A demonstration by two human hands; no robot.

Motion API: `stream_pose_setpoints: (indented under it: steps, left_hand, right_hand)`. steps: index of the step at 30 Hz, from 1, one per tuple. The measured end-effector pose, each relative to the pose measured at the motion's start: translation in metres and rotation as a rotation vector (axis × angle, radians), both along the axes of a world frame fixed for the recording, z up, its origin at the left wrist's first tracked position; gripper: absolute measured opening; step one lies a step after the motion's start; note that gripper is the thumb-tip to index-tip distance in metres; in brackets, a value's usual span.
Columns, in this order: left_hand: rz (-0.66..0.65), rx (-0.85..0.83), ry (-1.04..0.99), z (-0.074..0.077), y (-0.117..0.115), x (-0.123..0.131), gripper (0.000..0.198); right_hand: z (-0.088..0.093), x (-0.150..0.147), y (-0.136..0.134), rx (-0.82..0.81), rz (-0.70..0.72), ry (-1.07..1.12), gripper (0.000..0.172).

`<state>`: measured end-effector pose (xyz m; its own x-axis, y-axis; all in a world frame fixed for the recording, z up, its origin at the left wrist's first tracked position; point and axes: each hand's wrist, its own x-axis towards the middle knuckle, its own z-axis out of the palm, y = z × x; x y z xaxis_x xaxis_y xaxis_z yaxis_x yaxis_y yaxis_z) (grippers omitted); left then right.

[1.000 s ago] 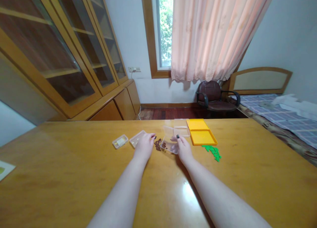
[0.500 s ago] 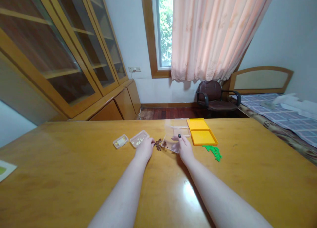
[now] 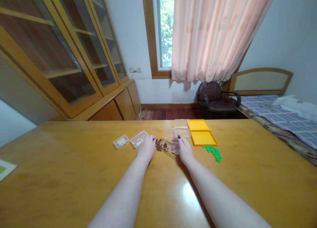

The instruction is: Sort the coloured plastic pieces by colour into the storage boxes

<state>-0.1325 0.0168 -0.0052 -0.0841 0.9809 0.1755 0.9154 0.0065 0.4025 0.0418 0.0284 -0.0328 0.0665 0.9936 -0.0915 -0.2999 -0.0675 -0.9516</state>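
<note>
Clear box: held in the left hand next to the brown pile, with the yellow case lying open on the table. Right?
Wrong hand: the head view shows the right hand holding the clear box. The rest stands: it is next to the brown pile, and the yellow case lies open on the table.

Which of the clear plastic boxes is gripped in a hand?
The clear box in the right hand, just right of the loose brown pieces; the others rest on the table, ungripped.
</note>
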Motion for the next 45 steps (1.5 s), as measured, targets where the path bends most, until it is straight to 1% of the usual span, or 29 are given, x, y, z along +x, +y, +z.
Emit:
stream_pose_setpoints:
  steps: [2,4,5,6,9,11,14,18,22,26,33,39,45]
  left_hand:
    - [-0.119,0.123,-0.064,0.003,-0.003,0.008,0.019]
    - [-0.250,0.163,-0.088,0.004,-0.006,0.015,0.019]
    - [-0.279,0.160,-0.084,0.003,-0.007,0.016,0.020]
    - [-0.280,0.150,-0.076,0.001,-0.007,0.016,0.022]
    - [-0.180,0.105,-0.054,-0.004,-0.003,0.010,0.024]
    - [-0.138,0.057,-0.044,-0.007,0.000,0.004,0.024]
    - [-0.151,-0.017,-0.012,-0.008,0.001,0.001,0.026]
    - [-0.159,-0.099,0.024,-0.006,-0.002,0.005,0.028]
    - [-0.146,-0.089,0.035,-0.006,-0.003,0.007,0.027]
    - [-0.141,-0.075,0.059,-0.008,-0.001,0.006,0.027]
    - [-0.138,-0.077,0.072,-0.009,-0.001,0.008,0.023]
    - [-0.102,-0.072,0.080,-0.011,0.001,0.009,0.022]
    - [-0.107,-0.088,0.090,-0.009,0.000,0.010,0.019]
  right_hand:
    - [-0.001,-0.001,-0.001,0.004,0.006,-0.011,0.045]
    - [-0.001,-0.001,-0.002,0.011,0.011,-0.015,0.044]
    - [-0.001,-0.001,-0.002,0.013,0.012,-0.015,0.044]
    - [-0.001,-0.002,-0.002,0.014,0.013,-0.012,0.044]
    - [0.001,-0.002,-0.002,0.002,0.001,0.016,0.045]
    - [0.002,-0.002,-0.002,-0.008,-0.014,0.036,0.045]
    - [0.002,-0.002,-0.001,0.001,-0.026,0.040,0.045]
    - [0.002,-0.001,0.000,0.009,-0.038,0.030,0.046]
    - [0.002,-0.001,0.000,0.008,-0.049,0.017,0.047]
    - [0.004,0.000,0.000,0.004,-0.064,0.020,0.046]
    - [0.004,0.001,0.001,0.000,-0.078,0.029,0.046]
    - [0.004,0.000,0.000,-0.003,-0.064,0.049,0.048]
    - [0.005,0.001,0.000,-0.011,-0.064,0.035,0.048]
